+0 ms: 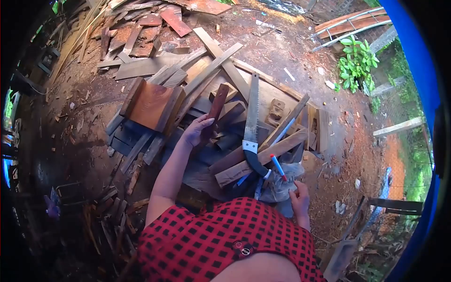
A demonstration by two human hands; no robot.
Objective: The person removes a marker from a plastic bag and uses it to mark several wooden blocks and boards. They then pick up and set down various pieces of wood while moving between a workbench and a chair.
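Note:
My left hand is closed around a reddish-brown strip of wood, which stands tilted up from the fist. My right hand is beside a crumpled clear plastic bag, its fingers loosely curled and apart, fingertips at the bag's edge. A blue and white marker with red ends overlaps the bag. Left of it lies a handsaw, blade pointing away from me and dark handle toward the bag. Under the saw handle is a thick wooden bar.
A wooden seat-like block stands to the left. Long planks cross at the far side of the work surface, near a small carved wood block. Scrap boards are heaped beyond. A leafy plant grows at the right.

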